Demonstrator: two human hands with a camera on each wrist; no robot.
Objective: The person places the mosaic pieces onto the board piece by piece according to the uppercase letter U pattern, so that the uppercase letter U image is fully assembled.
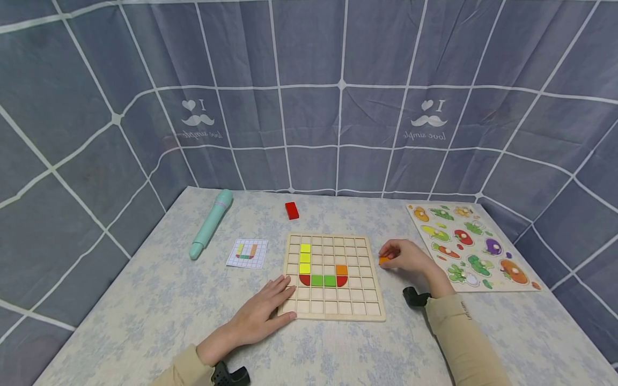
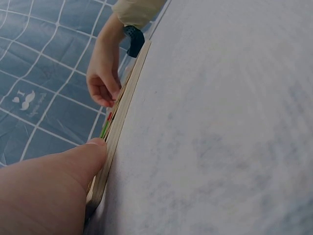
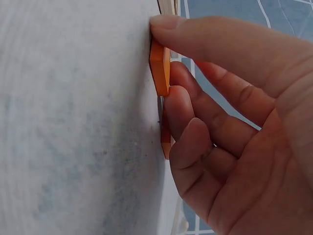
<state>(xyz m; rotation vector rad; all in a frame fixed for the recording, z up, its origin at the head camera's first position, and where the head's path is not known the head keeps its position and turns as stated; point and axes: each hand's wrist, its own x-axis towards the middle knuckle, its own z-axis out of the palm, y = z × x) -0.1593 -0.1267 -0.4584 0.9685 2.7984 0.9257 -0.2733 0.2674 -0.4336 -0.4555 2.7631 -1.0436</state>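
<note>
My left hand (image 1: 265, 311) lies spread over the left edge of a wooden grid board (image 1: 359, 311), thumb on the near rim. Colored tiles sit in the board: a column of yellow tiles (image 1: 305, 257), two green tiles (image 1: 323, 280), a dark red rounded tile (image 1: 304, 280) at each end of the green, and an orange square (image 1: 341, 270) above the right one. Just right of the board, my right hand (image 1: 405, 256) pinches an orange tile (image 3: 159, 68) at the tabletop. A second orange piece (image 3: 166, 142) shows beyond it, partly behind the fingers.
A pattern card (image 1: 247, 253) with a colored U shape lies left of the board. Behind are a red block (image 1: 292, 210) and a teal cylinder (image 1: 211, 225). A vegetable puzzle board (image 1: 470, 246) lies at the right. Gridded curtains (image 1: 309, 118) enclose the table.
</note>
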